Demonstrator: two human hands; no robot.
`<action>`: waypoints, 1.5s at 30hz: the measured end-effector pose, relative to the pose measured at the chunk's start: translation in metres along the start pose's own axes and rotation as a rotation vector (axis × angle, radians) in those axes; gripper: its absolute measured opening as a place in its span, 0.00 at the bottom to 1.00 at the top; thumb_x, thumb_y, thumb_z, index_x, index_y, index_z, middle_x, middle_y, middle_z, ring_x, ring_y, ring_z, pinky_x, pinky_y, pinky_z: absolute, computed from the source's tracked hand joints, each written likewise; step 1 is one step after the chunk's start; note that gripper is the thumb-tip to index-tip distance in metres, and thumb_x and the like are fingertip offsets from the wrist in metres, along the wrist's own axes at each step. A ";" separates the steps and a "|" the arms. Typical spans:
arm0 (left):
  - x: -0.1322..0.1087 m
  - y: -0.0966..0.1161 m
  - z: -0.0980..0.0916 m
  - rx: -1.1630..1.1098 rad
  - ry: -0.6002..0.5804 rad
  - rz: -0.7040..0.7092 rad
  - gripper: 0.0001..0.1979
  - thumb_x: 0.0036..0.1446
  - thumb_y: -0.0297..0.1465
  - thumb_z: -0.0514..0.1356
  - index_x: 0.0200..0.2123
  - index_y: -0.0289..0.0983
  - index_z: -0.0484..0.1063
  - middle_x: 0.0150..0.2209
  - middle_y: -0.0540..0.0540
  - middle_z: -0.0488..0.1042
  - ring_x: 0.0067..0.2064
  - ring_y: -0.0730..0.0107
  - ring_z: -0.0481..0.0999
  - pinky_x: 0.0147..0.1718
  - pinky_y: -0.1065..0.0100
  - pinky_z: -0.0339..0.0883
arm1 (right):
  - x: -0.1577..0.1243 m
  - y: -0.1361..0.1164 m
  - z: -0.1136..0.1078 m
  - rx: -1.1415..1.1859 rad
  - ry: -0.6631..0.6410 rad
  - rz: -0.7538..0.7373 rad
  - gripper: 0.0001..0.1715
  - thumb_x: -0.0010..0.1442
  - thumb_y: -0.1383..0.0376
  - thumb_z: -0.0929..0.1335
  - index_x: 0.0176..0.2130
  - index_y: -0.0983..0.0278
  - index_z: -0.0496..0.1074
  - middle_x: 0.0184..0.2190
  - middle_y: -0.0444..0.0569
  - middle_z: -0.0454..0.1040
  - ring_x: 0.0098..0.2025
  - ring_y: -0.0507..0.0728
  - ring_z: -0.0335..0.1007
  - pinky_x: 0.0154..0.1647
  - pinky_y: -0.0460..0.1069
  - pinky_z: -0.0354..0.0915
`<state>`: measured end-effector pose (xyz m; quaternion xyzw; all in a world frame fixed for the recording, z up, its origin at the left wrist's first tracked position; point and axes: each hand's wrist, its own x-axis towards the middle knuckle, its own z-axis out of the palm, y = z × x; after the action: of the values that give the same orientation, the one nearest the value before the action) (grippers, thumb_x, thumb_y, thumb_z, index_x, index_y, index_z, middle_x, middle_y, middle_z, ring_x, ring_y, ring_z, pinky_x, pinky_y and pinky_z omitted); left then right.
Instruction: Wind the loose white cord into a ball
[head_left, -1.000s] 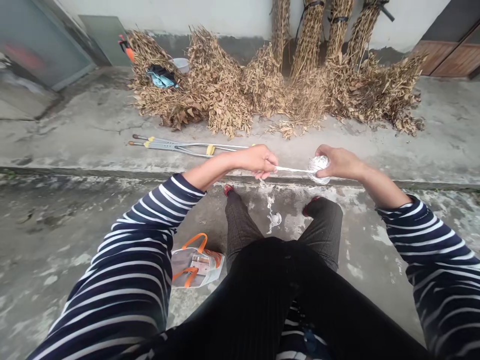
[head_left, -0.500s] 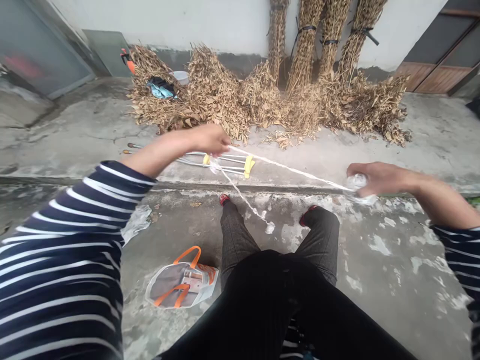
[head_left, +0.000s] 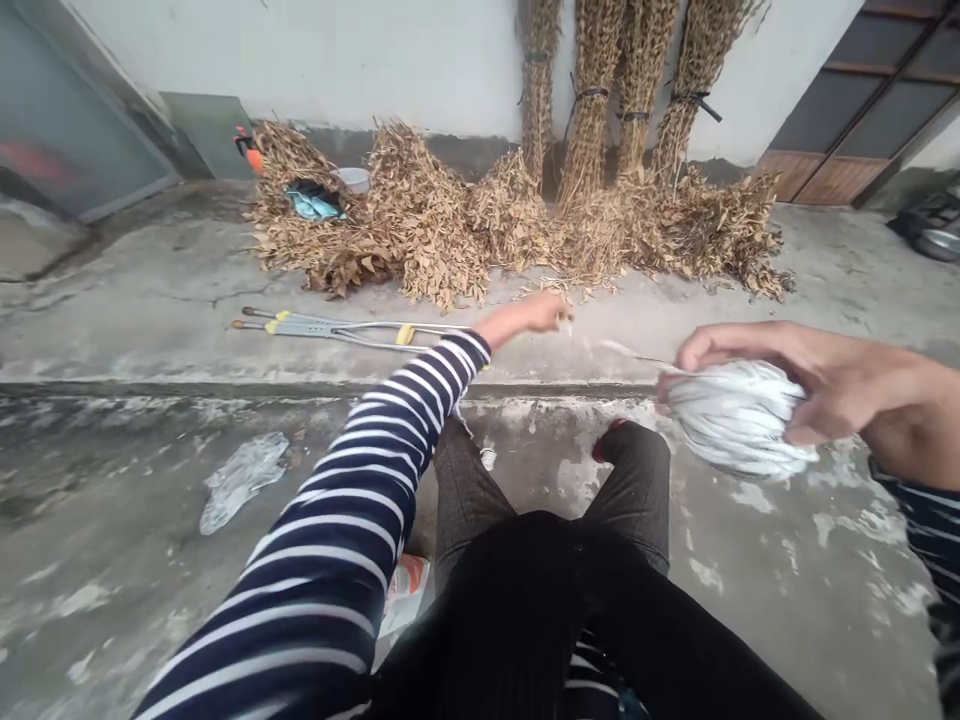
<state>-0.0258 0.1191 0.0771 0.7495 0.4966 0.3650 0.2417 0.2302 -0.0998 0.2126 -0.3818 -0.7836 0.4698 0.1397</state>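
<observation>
Your right hand (head_left: 840, 388) is bent wide around a big ball of white cord (head_left: 739, 420), with fingers over the top and the thumb low on its side. The ball is up off the ground, to the right of the grey crutches (head_left: 307, 328) and nearer to you. A thin strand (head_left: 634, 354) runs from the ball toward your left hand (head_left: 544, 313), which is just right of the crutches. Its fingers look bent in, but they are too blurry, so I cannot tell if they pinch the strand. Your striped left sleeve (head_left: 375, 480) covers one end of the crutches. On your side of the crutches are a small white clump (head_left: 487, 459) by your leg, a crumpled clear sheet (head_left: 244, 482), and a bag (head_left: 406, 590) mostly hidden by your arm. Behind the crutches is a brown heap of dry plants (head_left: 439, 235).
</observation>
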 end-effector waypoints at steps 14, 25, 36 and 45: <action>-0.122 0.014 -0.001 -0.957 -0.316 0.029 0.28 0.57 0.49 0.72 0.54 0.37 0.79 0.41 0.42 0.85 0.44 0.64 0.84 0.53 0.59 0.74 | 0.087 0.064 0.021 0.703 0.220 0.147 0.35 0.47 0.58 0.77 0.54 0.63 0.75 0.44 0.55 0.84 0.45 0.66 0.82 0.43 0.57 0.79; -0.092 0.009 -0.044 -0.925 -0.459 0.091 0.18 0.60 0.45 0.69 0.28 0.36 0.77 0.29 0.44 0.80 0.41 0.63 0.83 0.53 0.58 0.73 | 0.072 0.086 0.031 0.746 0.170 0.270 0.36 0.45 0.63 0.80 0.54 0.65 0.76 0.44 0.53 0.83 0.43 0.61 0.82 0.41 0.51 0.78; -0.096 -0.036 -0.001 -0.316 -0.231 -0.109 0.11 0.59 0.35 0.66 0.28 0.34 0.81 0.26 0.47 0.79 0.32 0.69 0.77 0.32 0.70 0.67 | 0.087 0.087 0.041 0.802 0.169 0.203 0.31 0.42 0.66 0.80 0.47 0.65 0.79 0.37 0.46 0.82 0.34 0.54 0.79 0.33 0.45 0.75; -0.153 0.009 0.029 -0.835 -0.235 -0.090 0.23 0.58 0.32 0.66 0.56 0.36 0.75 0.45 0.42 0.82 0.42 0.68 0.80 0.39 0.68 0.76 | 0.093 0.113 0.037 0.790 0.177 0.367 0.27 0.47 0.62 0.79 0.48 0.65 0.80 0.36 0.51 0.85 0.32 0.58 0.80 0.28 0.49 0.77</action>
<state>-0.0345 -0.0249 0.0191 0.6015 0.3080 0.4358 0.5945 0.1989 -0.0250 0.0847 -0.4705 -0.4485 0.7157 0.2556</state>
